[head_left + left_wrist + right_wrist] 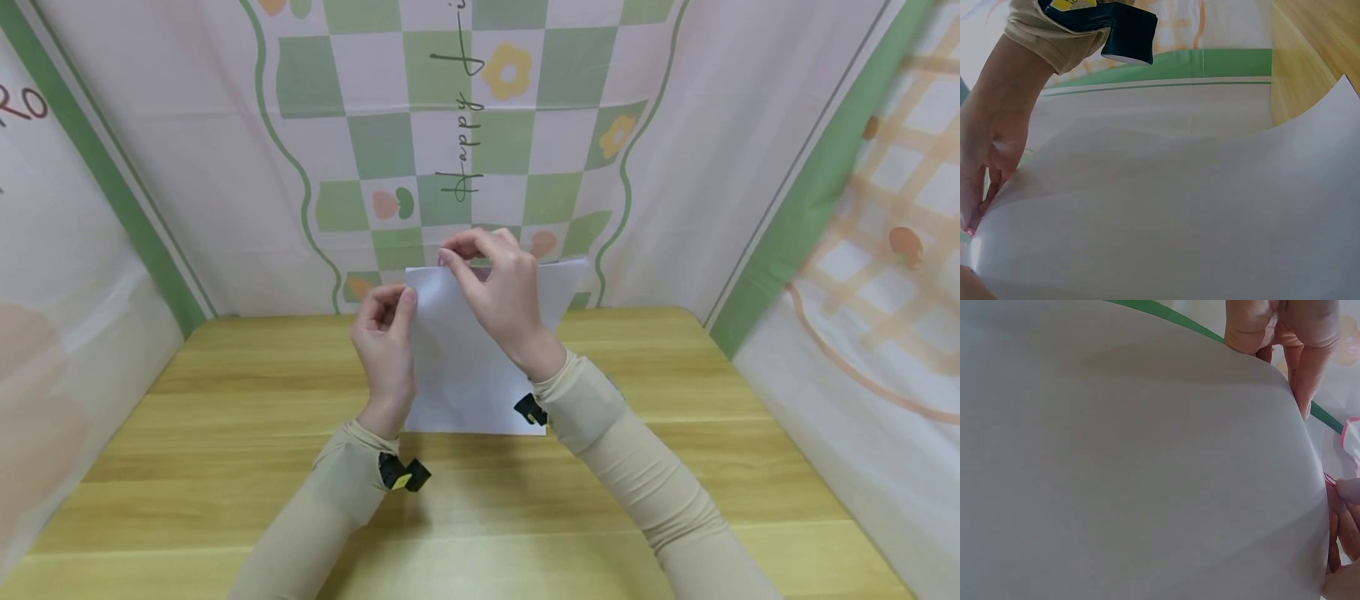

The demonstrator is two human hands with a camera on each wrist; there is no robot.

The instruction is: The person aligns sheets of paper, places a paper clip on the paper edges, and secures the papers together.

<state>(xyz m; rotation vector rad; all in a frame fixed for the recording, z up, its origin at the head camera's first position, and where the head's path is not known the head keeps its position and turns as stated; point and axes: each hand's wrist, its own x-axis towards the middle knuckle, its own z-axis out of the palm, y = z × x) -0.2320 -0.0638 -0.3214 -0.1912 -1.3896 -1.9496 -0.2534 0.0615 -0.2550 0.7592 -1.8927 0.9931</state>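
Note:
White paper [468,358] is held up over the wooden table, its right side bending away. My left hand [386,346] pinches the paper's left edge near the upper corner, thumb in front. At the top edge, my right hand [501,292] pinches a small pinkish-red paper clip [1330,480] between thumb and fingertips. In the right wrist view the clip's wire loop touches the paper's edge; how far it sits over the edge I cannot tell. The left wrist view shows mostly paper, with the clip barely visible. Whether there is one sheet or more is unclear.
The wooden table [247,467] extends below and around the paper. Behind it hangs a green-and-white checked cloth [498,137] with flowers and lettering. Printed cloth walls [847,275] stand on both sides. Each wrist carries a small black camera [403,473].

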